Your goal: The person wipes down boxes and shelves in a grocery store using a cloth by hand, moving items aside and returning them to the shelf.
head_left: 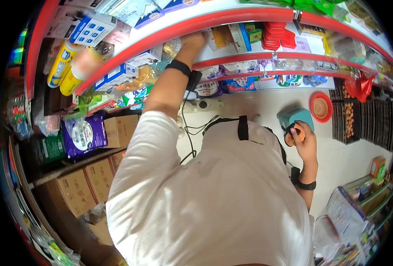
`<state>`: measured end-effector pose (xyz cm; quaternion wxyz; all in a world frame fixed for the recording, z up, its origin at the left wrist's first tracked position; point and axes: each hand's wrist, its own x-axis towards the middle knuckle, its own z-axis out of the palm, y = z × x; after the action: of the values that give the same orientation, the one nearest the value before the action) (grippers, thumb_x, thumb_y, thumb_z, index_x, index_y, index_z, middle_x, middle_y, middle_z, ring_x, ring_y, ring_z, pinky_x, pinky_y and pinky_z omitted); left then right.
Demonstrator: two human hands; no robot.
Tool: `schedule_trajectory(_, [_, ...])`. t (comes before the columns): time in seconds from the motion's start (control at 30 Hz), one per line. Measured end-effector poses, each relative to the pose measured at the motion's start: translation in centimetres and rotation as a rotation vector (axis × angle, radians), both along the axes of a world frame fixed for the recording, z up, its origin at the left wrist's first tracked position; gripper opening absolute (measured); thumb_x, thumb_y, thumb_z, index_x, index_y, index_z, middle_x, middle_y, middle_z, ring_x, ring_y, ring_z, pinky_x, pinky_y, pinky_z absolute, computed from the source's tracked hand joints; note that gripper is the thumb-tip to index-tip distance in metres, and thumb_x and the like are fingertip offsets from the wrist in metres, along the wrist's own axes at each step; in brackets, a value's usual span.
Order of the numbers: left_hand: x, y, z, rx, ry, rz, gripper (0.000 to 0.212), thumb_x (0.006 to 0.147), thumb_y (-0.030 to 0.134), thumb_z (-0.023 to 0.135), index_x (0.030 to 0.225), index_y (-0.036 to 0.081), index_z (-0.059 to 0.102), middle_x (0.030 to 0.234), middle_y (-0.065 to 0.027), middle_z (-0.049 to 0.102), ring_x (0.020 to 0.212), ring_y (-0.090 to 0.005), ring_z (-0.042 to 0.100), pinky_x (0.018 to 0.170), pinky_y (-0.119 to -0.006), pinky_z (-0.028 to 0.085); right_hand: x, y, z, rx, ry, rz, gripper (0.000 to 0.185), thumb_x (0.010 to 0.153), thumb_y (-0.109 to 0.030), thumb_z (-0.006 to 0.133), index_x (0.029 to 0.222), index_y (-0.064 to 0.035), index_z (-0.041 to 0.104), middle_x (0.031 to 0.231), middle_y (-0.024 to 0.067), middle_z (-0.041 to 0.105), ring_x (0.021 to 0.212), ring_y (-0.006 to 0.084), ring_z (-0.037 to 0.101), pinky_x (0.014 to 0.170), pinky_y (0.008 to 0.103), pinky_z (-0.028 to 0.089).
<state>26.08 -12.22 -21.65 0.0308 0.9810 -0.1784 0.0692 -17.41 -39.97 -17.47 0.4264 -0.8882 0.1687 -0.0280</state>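
My left hand (194, 40) reaches into a red-edged shelf (209, 18). Its fingers are hidden under the upper shelf, so I cannot tell whether they hold anything. To its left is a clear plastic package (172, 47); on the right stand a yellow packet (222, 36), a white and blue box (240, 37) and small green boxes (255, 35). Red packets (276, 37) are stacked farther right. Low on the right, my right hand (305, 141) grips a round orange and black object (290, 135), whose exact kind is unclear. Both wrists wear black straps.
A teal bin (294, 114) and a red basin (321, 107) stand on the tiled floor, beside black crates (341, 116) of eggs. Black cables (191, 133) trail across the floor. Left are yellow cans (61, 65), a purple bag (85, 136) and cardboard boxes (77, 189).
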Motion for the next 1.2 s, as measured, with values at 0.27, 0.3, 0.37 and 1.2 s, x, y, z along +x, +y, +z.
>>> schedule_trajectory(0.27, [2.9, -0.4, -0.1, -0.045, 0.086, -0.172, 0.072, 0.08, 0.045, 0.066, 0.138, 0.007, 0.046, 0.138, -0.0186, 0.051, 0.128, -0.0339, 0.049, 0.106, -0.041, 0.038, -6.9, 5.6, -1.3, 0.256, 0.047, -0.48, 0.029, 0.092, -0.018, 0.066, 0.112, 0.0032, 0.062, 0.099, 0.0131, 0.067, 0.091, 0.0197, 0.063, 0.086, 0.0309, 0.049])
schedule_trajectory(0.3, [2.9, -0.3, 0.2, -0.079, 0.105, -0.225, 0.074, 0.079, 0.047, 0.068, 0.138, 0.007, 0.047, 0.136, -0.0183, 0.053, 0.127, -0.0336, 0.05, 0.106, -0.041, 0.039, -7.5, 6.6, -1.1, 0.316, 0.033, -0.573, 0.026, 0.094, -0.018, 0.064, 0.111, 0.002, 0.061, 0.095, 0.0077, 0.065, 0.085, 0.0135, 0.06, 0.078, 0.0265, 0.049])
schedule_trajectory(0.37, [4.2, -0.6, 0.9, -0.094, 0.139, -0.28, 0.073, 0.08, 0.047, 0.068, 0.137, 0.007, 0.048, 0.136, -0.0181, 0.054, 0.127, -0.0335, 0.05, 0.106, -0.041, 0.039, -8.5, 8.3, -1.1, 0.527, -0.085, -0.771, 0.023, 0.095, -0.018, 0.063, 0.11, -0.0001, 0.061, 0.092, 0.0037, 0.064, 0.079, 0.0091, 0.057, 0.068, 0.0213, 0.048])
schedule_trajectory(1.2, [6.3, 0.5, 2.9, 0.057, 0.344, -0.195, 0.061, 0.081, 0.05, 0.066, 0.127, 0.01, 0.058, 0.131, -0.0147, 0.058, 0.124, -0.032, 0.052, 0.105, -0.041, 0.038, -5.7, 0.8, 1.9, 0.571, -0.183, -0.772, 0.021, 0.097, -0.02, 0.06, 0.109, -0.0033, 0.06, 0.07, -0.0016, 0.055, 0.048, 0.0044, 0.044, 0.042, 0.0199, 0.034])
